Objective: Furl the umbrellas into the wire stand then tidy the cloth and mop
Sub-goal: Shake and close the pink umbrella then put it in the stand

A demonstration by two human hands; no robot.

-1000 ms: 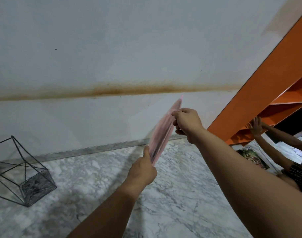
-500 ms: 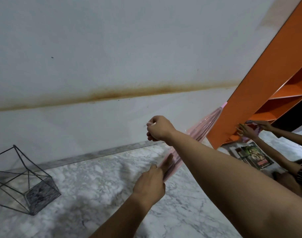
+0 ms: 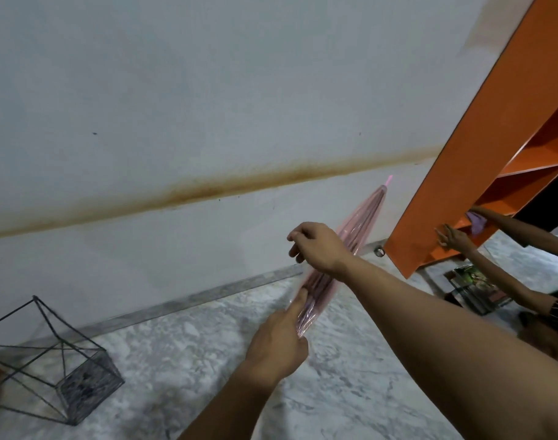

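1. The umbrella (image 3: 350, 249) is a pink, see-through one, closed and held slanted in the air to the right of the stand (image 3: 49, 369), well apart from it, tip up toward the wall.
2. The left hand (image 3: 279, 347) grips the lower end of the umbrella, with one finger laid straight along the folds.
3. The right hand (image 3: 318, 246) sits higher up and in front of the canopy, fingers curled. Whether it pinches a strap or a fold cannot be told.
4. Judgement: the furling of this umbrella is in hand. The canopy is gathered but not shown to be fastened.
5. The stand lies on the floor beside the wall and holds no umbrella. No umbrella is yet stowed, so far as the view shows.
6. No second umbrella and no mop are in view.
7. To the far right of the stand, another person's hands (image 3: 455, 239) work at an orange shelf (image 3: 493, 138), one with a purple cloth (image 3: 477, 224).
8. Left to do: fasten, stow, repeat for other umbrellas, then cloth and mop.
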